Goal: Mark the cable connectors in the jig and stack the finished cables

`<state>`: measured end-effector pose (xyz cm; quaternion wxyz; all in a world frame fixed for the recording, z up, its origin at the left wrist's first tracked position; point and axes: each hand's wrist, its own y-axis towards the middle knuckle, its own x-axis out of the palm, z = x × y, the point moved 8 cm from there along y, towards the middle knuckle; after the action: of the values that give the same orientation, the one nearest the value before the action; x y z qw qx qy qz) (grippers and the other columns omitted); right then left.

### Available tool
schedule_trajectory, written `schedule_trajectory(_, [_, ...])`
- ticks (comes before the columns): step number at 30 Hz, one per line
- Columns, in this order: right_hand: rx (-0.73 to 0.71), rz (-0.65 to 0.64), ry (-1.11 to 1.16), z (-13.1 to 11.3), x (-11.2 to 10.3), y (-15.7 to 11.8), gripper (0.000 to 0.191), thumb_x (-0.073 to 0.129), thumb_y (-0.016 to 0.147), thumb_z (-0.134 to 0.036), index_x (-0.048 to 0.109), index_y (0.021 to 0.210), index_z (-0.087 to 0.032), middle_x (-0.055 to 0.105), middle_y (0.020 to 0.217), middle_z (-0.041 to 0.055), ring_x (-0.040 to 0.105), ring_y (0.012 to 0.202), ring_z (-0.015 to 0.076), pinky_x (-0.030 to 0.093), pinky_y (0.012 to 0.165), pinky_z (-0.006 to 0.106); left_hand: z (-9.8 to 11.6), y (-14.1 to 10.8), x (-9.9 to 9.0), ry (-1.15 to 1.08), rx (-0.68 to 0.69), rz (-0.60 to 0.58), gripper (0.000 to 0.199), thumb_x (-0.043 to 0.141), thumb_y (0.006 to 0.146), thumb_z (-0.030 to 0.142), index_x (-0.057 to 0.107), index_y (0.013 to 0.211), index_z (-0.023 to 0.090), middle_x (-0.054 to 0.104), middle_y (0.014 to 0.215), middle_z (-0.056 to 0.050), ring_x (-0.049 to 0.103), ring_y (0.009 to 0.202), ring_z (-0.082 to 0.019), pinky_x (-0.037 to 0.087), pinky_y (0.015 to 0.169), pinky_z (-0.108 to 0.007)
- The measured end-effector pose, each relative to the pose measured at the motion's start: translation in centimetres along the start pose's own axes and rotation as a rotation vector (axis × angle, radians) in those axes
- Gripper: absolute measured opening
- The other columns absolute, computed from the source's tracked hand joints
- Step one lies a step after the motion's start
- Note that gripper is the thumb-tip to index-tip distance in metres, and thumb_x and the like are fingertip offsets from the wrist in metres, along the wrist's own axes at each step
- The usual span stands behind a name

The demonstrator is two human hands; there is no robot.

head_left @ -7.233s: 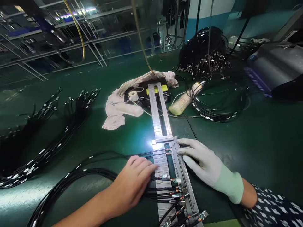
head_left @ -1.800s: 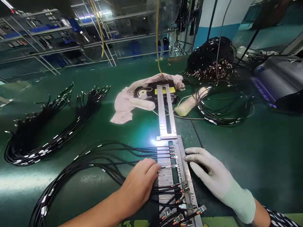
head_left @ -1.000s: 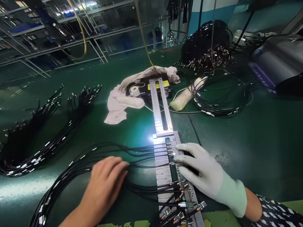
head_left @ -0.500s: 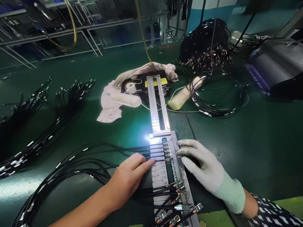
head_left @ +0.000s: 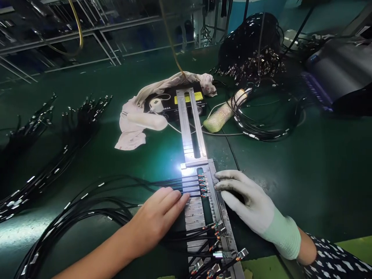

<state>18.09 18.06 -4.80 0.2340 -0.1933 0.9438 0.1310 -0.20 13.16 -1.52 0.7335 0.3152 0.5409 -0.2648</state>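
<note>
A slotted metal fixture [head_left: 194, 211] lies lengthwise on the green table, with black cables [head_left: 171, 183] laid side by side across its grooves. Their small metal connectors [head_left: 204, 185] line up along the slot. My bare left hand [head_left: 158, 211] is at the fixture's left edge, thumb and fingers closed on a black cable at the near end of this row. My right hand [head_left: 251, 203], in a white and green glove, rests its outstretched fingertips against the fixture's right-hand bar. Nearer me, more cables with metal plugs [head_left: 213, 269] lie loosely over the fixture.
Bundles of black cables [head_left: 78, 131] spread on the left. Behind the fixture are a black box [head_left: 171, 112], a pale cloth [head_left: 130, 140] and a wrapped roll [head_left: 222, 117]. Coiled cables [head_left: 252, 133] and a large cable heap [head_left: 247, 42] lie at the right back.
The view has shifted slightly, so the scene sits a little further left and higher. Both hands keep the same places on the fixture.
</note>
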Motion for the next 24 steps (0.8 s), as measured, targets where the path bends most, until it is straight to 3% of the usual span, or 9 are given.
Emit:
schedule_trajectory(5, [0.003,-0.010,0.007,-0.1,0.0,0.1,0.017,0.051,0.094,-0.019,0.066,0.101,-0.025,0.057,0.121,0.0041,0.054,0.116,0.0203,0.046,0.098,0.037,0.5,0.1,-0.2,0.076,0.041,0.014,0.036,0.025,0.102,0.013,0.050,0.127,0.004,0.061,0.096,-0.013,0.052,0.085,-0.021,0.048,0.075,-0.035])
schedule_trajectory(10, [0.010,-0.013,0.006,-0.2,0.0,0.1,0.017,0.051,0.094,-0.019,0.066,0.100,-0.025,0.057,0.121,0.0046,0.054,0.116,0.0205,0.046,0.098,0.037,-0.1,-0.1,-0.2,-0.014,-0.011,0.050,0.034,0.027,0.103,0.012,0.050,0.127,0.007,0.060,0.102,-0.012,0.052,0.087,-0.019,0.046,0.078,-0.031])
schedule_trajectory(16, [0.039,-0.032,0.005,-0.1,0.0,0.1,0.016,0.051,0.095,-0.021,0.066,0.100,-0.025,0.057,0.122,0.0035,0.054,0.116,0.0199,0.047,0.098,0.036,0.6,-0.1,-0.2,0.002,0.023,-0.010,0.039,0.021,0.103,0.013,0.046,0.131,0.005,0.059,0.097,-0.013,0.049,0.084,-0.020,0.045,0.077,-0.034])
schedule_trajectory(21, [0.031,-0.032,-0.005,-0.2,0.0,0.2,0.018,0.051,0.094,-0.019,0.067,0.100,-0.025,0.057,0.121,0.0042,0.054,0.115,0.0207,0.048,0.097,0.037,-0.7,-0.7,0.8,-0.208,-0.061,0.084,0.034,0.036,0.098,0.004,0.044,0.131,0.008,0.056,0.104,-0.012,0.048,0.088,-0.018,0.044,0.077,-0.030])
schedule_trajectory(24, [0.026,-0.023,-0.016,-0.1,0.0,0.2,0.018,0.051,0.094,-0.019,0.067,0.100,-0.025,0.058,0.121,0.0054,0.055,0.115,0.0222,0.049,0.097,0.038,-1.5,-1.2,1.7,-0.290,-0.126,0.079,0.037,0.042,0.094,0.000,0.047,0.129,0.012,0.053,0.109,-0.011,0.049,0.093,-0.017,0.045,0.078,-0.028])
